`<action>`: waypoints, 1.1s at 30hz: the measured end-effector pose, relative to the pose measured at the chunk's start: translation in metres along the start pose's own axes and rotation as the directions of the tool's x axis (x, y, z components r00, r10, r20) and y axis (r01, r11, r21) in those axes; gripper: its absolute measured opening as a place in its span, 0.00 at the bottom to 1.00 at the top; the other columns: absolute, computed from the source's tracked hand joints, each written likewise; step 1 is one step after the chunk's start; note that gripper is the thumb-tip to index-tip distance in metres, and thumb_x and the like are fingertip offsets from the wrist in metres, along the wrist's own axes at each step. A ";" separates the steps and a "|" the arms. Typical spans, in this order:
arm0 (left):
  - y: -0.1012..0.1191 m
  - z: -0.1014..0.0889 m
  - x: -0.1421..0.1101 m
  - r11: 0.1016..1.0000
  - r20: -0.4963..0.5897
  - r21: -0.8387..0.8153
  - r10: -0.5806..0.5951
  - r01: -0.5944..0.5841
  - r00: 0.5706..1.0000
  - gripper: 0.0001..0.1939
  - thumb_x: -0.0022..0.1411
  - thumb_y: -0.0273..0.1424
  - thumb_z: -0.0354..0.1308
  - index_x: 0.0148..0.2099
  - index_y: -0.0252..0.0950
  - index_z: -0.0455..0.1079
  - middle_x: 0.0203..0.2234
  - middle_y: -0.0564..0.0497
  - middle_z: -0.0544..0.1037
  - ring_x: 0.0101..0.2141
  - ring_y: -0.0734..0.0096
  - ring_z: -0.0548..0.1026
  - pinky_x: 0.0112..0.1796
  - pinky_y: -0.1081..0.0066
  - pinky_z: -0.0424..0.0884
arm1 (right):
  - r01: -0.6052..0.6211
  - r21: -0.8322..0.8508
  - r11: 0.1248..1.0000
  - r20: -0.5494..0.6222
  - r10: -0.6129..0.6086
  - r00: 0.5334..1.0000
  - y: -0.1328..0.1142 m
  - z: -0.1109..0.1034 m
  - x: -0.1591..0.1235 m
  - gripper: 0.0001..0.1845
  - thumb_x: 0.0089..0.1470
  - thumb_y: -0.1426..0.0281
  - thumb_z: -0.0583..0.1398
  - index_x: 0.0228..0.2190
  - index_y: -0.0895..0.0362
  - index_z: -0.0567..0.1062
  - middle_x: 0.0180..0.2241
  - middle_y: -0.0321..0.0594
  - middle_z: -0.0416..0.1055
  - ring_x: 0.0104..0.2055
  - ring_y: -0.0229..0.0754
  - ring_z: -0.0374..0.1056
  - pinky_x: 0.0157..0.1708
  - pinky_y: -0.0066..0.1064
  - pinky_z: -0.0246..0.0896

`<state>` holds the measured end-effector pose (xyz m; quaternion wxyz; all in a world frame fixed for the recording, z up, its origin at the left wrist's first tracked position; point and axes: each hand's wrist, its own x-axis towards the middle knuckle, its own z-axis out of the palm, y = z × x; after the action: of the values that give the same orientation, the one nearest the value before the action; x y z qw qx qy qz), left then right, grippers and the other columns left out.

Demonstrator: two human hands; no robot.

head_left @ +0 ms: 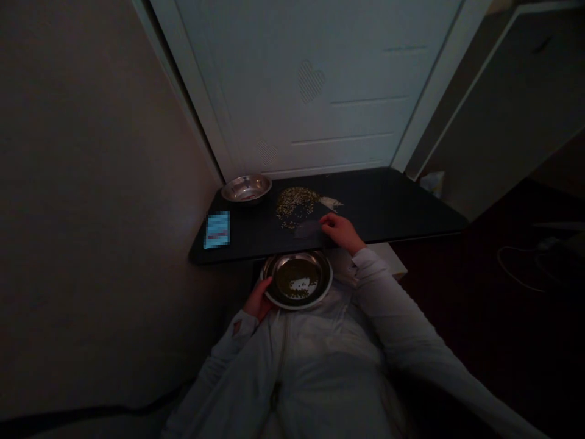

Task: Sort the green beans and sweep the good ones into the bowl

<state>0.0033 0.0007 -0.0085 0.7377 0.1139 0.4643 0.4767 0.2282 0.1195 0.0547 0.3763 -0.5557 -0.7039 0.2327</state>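
My left hand [259, 300] grips the left side of a steel bowl [328, 286] held just below the near edge of the dark table [388, 210]. Small greenish grains [292, 271], perhaps mung beans, lie in the bowl, with a bright patch of its bottom showing. Over the table my right hand [340, 231] is closed in a pinch on a translucent flat piece [307, 229], whose exact kind is unclear. Just beyond that piece is a spread-out pile of mixed pale and greenish grains [297, 200]. A small whitish heap [331, 202] touches the pile's right side.
A second steel bowl [247, 188] stands at the table's back left. In front of it lies a phone-like blue lit rectangle [217, 230], its face pixelated. A white panelled door [347, 79] rises behind the table. A pale cable [512, 268] lies at right.
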 end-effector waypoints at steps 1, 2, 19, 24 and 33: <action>0.000 0.001 0.000 1.000 -0.003 -0.001 0.000 0.000 1.000 0.17 0.54 0.32 0.50 0.46 0.32 0.66 0.36 0.46 0.77 0.47 0.62 0.66 0.48 0.64 0.61 | 0.003 0.002 1.000 0.017 -0.003 1.000 0.000 0.000 0.000 0.10 0.40 0.70 0.53 0.28 0.58 0.70 0.22 0.33 0.67 0.24 0.33 0.60 0.26 0.25 0.52; 0.000 0.001 -0.001 1.000 -0.001 -0.004 -0.002 0.002 1.000 0.17 0.54 0.31 0.50 0.45 0.32 0.66 0.36 0.46 0.77 0.48 0.62 0.66 0.48 0.64 0.61 | 0.005 0.007 1.000 0.034 -0.005 0.999 0.000 0.000 0.000 0.10 0.40 0.70 0.53 0.28 0.58 0.70 0.22 0.33 0.67 0.24 0.33 0.60 0.26 0.25 0.52; -0.003 -0.006 0.005 0.999 0.043 -0.034 0.033 -0.032 0.999 0.15 0.51 0.31 0.53 0.43 0.33 0.68 0.36 0.47 0.77 0.49 0.61 0.65 0.48 0.64 0.61 | -0.004 0.173 0.985 0.262 -0.042 0.964 -0.002 -0.001 -0.002 0.11 0.38 0.70 0.55 0.28 0.59 0.71 0.19 0.31 0.64 0.23 0.31 0.58 0.25 0.24 0.50; -0.003 -0.005 0.005 1.000 0.047 -0.023 0.017 -0.016 0.999 0.17 0.52 0.32 0.52 0.45 0.33 0.67 0.37 0.47 0.77 0.48 0.62 0.65 0.49 0.65 0.60 | -0.069 0.316 0.946 0.241 -0.010 0.970 0.000 -0.002 0.000 0.11 0.37 0.69 0.55 0.27 0.59 0.70 0.19 0.31 0.64 0.23 0.31 0.57 0.24 0.24 0.50; -0.002 -0.002 0.002 0.999 0.033 -0.031 0.028 -0.027 0.999 0.18 0.52 0.31 0.52 0.47 0.33 0.65 0.38 0.47 0.76 0.49 0.63 0.64 0.49 0.66 0.60 | -0.050 0.262 0.964 0.019 0.046 0.999 0.004 0.002 0.005 0.11 0.38 0.69 0.54 0.28 0.59 0.69 0.20 0.33 0.65 0.23 0.33 0.59 0.26 0.25 0.53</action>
<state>0.0032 0.0011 -0.0115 0.7404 0.1169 0.4432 0.4916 0.2283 0.1253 0.0517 0.4363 -0.5164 -0.6556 0.3363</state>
